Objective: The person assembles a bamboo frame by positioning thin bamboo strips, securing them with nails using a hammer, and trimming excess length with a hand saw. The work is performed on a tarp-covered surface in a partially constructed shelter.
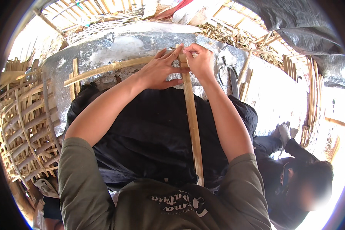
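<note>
The left hand (161, 71), grip spread wide, lies across the long bamboo strip (192, 122) near its far end, by the cross strip (111, 66), while the right hand (200, 61) pinches narrowly beside that end, contents indiscernible.

Bright daylight; white glare at right and upper left; fisheye-bent edges, purple-fringed dark rim; blurred patch lower right.
</note>
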A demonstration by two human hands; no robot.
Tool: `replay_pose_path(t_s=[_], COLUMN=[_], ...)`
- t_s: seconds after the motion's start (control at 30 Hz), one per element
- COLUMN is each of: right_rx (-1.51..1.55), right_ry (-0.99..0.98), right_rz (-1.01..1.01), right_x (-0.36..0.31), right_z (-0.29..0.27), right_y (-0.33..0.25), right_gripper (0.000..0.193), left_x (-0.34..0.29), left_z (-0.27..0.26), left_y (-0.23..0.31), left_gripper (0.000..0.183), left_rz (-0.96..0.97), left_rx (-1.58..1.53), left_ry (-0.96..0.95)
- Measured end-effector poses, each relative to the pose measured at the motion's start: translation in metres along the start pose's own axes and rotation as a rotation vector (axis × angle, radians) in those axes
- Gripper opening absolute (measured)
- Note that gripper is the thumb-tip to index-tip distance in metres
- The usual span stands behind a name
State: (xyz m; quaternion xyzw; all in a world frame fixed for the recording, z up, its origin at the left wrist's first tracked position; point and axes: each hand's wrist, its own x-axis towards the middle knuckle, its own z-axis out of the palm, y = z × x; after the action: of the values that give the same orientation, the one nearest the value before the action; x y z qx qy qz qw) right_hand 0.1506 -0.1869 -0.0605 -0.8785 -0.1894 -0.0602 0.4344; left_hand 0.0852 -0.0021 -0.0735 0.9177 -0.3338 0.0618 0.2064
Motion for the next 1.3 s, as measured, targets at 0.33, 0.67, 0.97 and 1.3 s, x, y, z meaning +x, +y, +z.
replay_pose_path(t_s=[0.33, 0.67, 0.97, 1.3], right_rx=[-0.035, -0.002, -0.013, -0.002], right_ry=[0.003, 0.029, 0.054, 0.009], right_rz=[-0.043, -0.048, 0.021, 0.122], right_x=[0.001, -0.004, -0.005, -0.004], right_z=[-0.001, 0.005, 0.010, 0.013], right_y=[0.002, 0.004, 0.007, 0.010], right_gripper=[0.004, 0.009, 0.011, 0.013], left_x=[-0.001, -0.001, -0.002, -0.001], left_z=[-0.004, -0.002, 0.001, -0.001], left_y=[0.003, 0.000, -0.002, 0.000], left_gripper=[0.038, 0.037, 0.037, 0.040], left_rz=[-0.016, -0.017, 0.031, -0.003], left_rx=[-0.050, -0.069, -0.018, -0.029], left_ry=[-0.012, -0.008, 0.061, 0.017])
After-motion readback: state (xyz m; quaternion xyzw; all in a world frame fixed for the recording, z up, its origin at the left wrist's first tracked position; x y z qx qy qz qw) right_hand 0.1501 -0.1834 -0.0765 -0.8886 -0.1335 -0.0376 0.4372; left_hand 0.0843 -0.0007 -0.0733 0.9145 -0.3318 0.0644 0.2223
